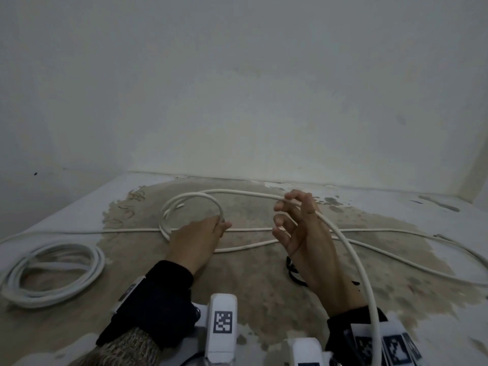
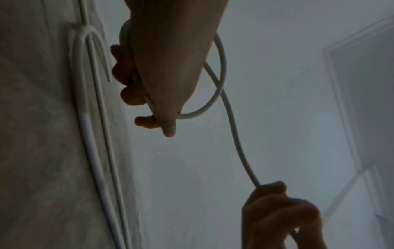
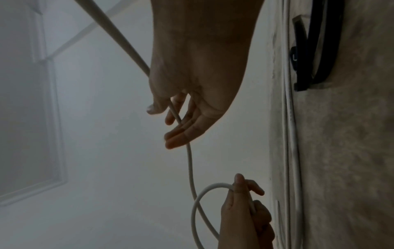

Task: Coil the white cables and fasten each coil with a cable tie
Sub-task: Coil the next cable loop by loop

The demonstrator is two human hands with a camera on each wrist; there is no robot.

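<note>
One small loop of white cable (image 1: 190, 199)

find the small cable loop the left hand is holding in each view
Head: cable loop left of centre, above the left hand.
Left wrist: loop upper centre, right of the hand.
Right wrist: loop bottom centre.
Shared landmark: the right hand pinching the same cable.

Finished coil (image 1: 52, 273) far left of hand-held loop (image 1: 191, 207).

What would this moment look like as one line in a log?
left hand: holds small loop | right hand: feeds white cable | finished coil: left, untied
</note>
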